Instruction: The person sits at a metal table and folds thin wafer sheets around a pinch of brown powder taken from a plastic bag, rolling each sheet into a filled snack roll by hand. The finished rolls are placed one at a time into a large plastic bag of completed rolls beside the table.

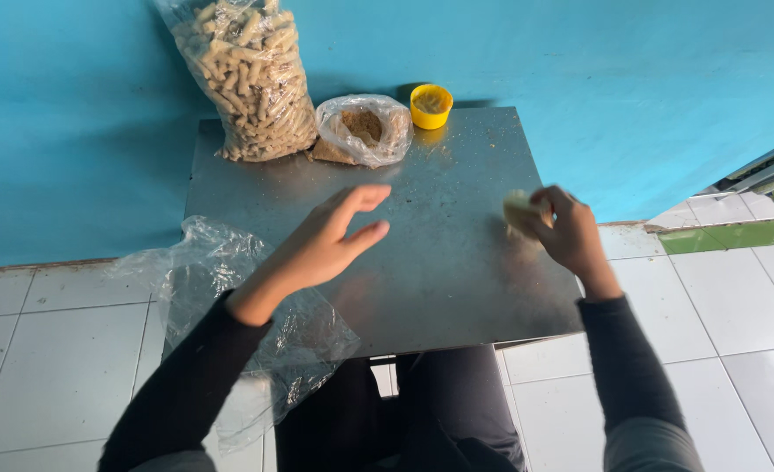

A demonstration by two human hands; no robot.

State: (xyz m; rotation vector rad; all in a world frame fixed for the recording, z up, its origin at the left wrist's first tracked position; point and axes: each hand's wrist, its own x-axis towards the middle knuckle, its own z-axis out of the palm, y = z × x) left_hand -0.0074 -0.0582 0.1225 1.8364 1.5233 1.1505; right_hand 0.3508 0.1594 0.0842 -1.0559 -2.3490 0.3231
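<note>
Now, down over the dull grey sheet-metal counter (457,288): left hand (330,240) spread wide and empty, fingers fanned, palm turned toward the middle, hovering just above the metal. Right hand (566,232) closed round a small pale, soft-looking lump (520,211), pinched at the right side of the counter, close to or touching the surface — contact hard to tell. Fine tan crumbs dusted across the metal, thickest under and beside that lump, so some handling looks already done here, though only this one piece in hand. Plenty apparently left: tall clear plastic bag of pale beige short ridged sticks (249,74) standing packed full at the far left corner against the blue wall (72,114). Just beside it, small open clear bag of brown crumbly powder (362,129), slumped and crinkled. Next along, round yellow plastic cup (431,105), glossy, contents unclear. Off the near left edge, loose transparent plastic sheeting (212,262), rumpled, draped onto the white tiled floor (55,350), nothing visible inside it.
</note>
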